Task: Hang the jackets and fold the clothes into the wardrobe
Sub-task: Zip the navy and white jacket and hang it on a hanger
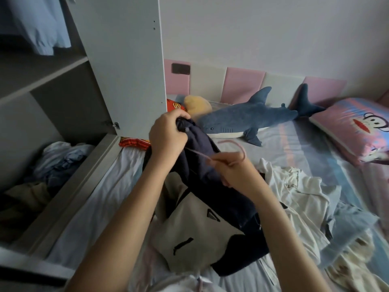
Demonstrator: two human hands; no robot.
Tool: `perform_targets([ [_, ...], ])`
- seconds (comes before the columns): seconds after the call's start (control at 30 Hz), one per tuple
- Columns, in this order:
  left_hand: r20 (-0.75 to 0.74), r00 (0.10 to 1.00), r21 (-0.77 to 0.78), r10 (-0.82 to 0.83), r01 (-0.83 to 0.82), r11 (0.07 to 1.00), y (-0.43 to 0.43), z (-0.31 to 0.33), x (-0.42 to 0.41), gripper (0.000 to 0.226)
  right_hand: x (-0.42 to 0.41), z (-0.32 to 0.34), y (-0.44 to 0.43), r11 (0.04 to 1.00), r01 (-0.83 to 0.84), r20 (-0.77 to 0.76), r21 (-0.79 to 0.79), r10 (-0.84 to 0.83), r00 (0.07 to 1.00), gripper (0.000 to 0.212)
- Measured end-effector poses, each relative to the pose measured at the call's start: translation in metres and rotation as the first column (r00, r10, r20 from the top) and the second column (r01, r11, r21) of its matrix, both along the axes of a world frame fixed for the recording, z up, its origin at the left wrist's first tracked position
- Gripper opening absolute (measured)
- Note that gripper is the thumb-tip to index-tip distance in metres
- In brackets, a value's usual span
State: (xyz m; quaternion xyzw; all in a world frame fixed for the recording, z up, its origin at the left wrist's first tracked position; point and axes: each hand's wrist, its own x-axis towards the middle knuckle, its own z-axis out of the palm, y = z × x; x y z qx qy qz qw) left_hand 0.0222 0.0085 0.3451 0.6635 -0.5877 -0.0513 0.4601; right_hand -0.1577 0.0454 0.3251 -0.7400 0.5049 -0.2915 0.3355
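Bed edge by wardrobe: L fingers grip jacket, R fingers pinch hanger.

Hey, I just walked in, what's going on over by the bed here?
A person appears to be fitting a navy and cream jacket onto a pink hanger over the bed. The left hand grips the jacket's top end; the right hand holds the hanger, which is blurred. A white T-shirt lies crumpled on the bed, and the wardrobe stands open at the left with clothes heaped inside.
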Motion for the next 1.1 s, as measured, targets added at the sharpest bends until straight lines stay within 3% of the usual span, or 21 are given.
perform_targets([
  [0.1,-0.033,0.981,-0.055,-0.189,0.187,0.981,0.009,-0.013,-0.008,0.043,-0.005,0.011,-0.028,0.99,0.105,0.17,0.092,-0.12,0.978,0.018],
  [0.23,-0.091,0.885,-0.07,-0.457,0.452,0.889,0.014,-0.021,-0.016,0.045,0.001,0.006,-0.05,0.966,0.073,-0.079,0.249,-0.055,0.995,0.023],
  [0.27,-0.094,0.876,-0.076,-0.473,0.468,0.881,0.015,-0.024,-0.014,0.045,-0.002,0.011,-0.051,0.955,0.055,-0.035,0.293,-0.047,0.998,0.022],
  [0.37,-0.279,0.847,-0.092,-0.453,0.446,0.891,0.014,-0.029,0.015,0.061,-0.025,0.036,-0.059,0.943,0.004,0.274,0.332,-0.101,0.956,0.023],
  [0.43,-0.369,0.882,0.005,-0.294,0.318,0.948,0.011,-0.031,0.043,0.066,-0.044,0.042,-0.071,0.938,0.084,0.286,0.337,-0.187,0.94,0.023],
  [0.5,-0.326,0.941,0.15,-0.085,0.14,0.979,0.012,-0.037,0.058,0.058,-0.052,0.035,-0.077,0.914,0.172,0.237,0.367,-0.271,0.933,0.023],
  [0.53,-0.294,0.954,0.201,-0.06,0.124,0.972,0.014,-0.04,0.056,0.05,-0.052,0.031,-0.076,0.902,0.191,0.24,0.388,-0.298,0.924,0.024],
  [0.63,-0.345,0.91,0.259,-0.232,0.33,0.908,0.027,-0.05,0.023,0.017,-0.038,0.033,-0.07,0.881,0.117,0.32,0.458,-0.286,0.903,0.028],
  [0.73,-0.398,0.872,0.409,-0.285,0.446,0.796,0.036,-0.067,-0.024,0.034,-0.025,0.053,-0.059,0.858,-0.007,0.404,0.514,-0.235,0.884,0.031],
  [0.93,-0.573,0.766,0.159,-0.29,0.452,0.878,0.021,-0.086,-0.063,0.06,-0.025,0.083,-0.04,0.872,-0.15,0.494,0.466,-0.116,0.862,0.034],
  [1.0,-0.571,0.765,0.137,-0.298,0.447,0.884,0.018,-0.079,-0.066,0.045,-0.03,0.087,-0.038,0.871,-0.153,0.529,0.467,-0.136,0.838,0.032],
  [1.1,-0.478,0.834,0.169,-0.276,0.395,0.903,0.014,-0.073,-0.066,0.012,-0.039,0.084,-0.037,0.851,-0.159,0.601,0.5,-0.209,0.772,0.03],
])
